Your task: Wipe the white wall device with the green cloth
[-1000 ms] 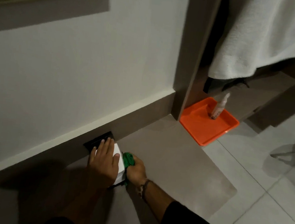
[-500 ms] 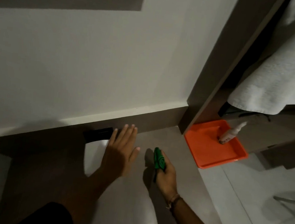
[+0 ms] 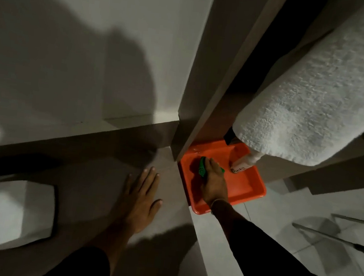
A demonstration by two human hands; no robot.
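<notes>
Right hand has its grip down on the green cloth, pressing it into the orange tray beside a spray bottle; label unreadable. Left hand lies flat on the floor, fingers spread, gripping nothing. White wall device sits far left, well away from the cloth, so the left hand's nearer.

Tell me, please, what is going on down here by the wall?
A person is crouched at floor level. The right hand presses the green cloth into the orange tray, beside a spray bottle. The left hand hovers open and flat over the floor, apart from the white wall device, which nobody is touching. A white towel hangs above.
</notes>
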